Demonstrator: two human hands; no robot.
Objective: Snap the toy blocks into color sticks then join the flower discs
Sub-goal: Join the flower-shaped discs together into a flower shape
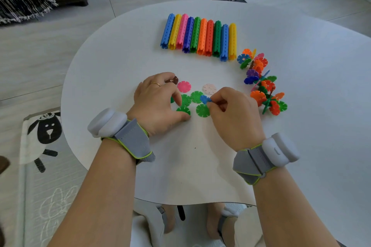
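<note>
A blue disc (pixel 204 98) is sitting just right of the frame's centre, where the right hand (pixel 233 115) is pinching it between thumb and curled fingers, holding it tilted just above the counter (pixel 301 78). Directly below it a green disc (pixel 183 110) is lying flat, and the left hand (pixel 158 102) is closing on it, index finger at its upper edge and thumb at its lower edge. Three more green discs (pixel 196 96) are lying close around these, between the two hands. Slightly higher, a pink disc (pixel 184 86), a pale disc (pixel 209 88) and a brown disc (pixel 172 80) are lying flat, the brown one partly hidden behind the left hand's knuckles. At centre right a joined cluster of flower discs (pixel 261 84) is trailing down the counter in mixed colours. Above, in the upper middle, ten finished colour sticks (pixel 198 36) are lying side by side, touching. Both wrists are wearing grey strapped bands (pixel 131 136). At lower left a sheep-patterned mat (pixel 44 132) is lying on the floor
</note>
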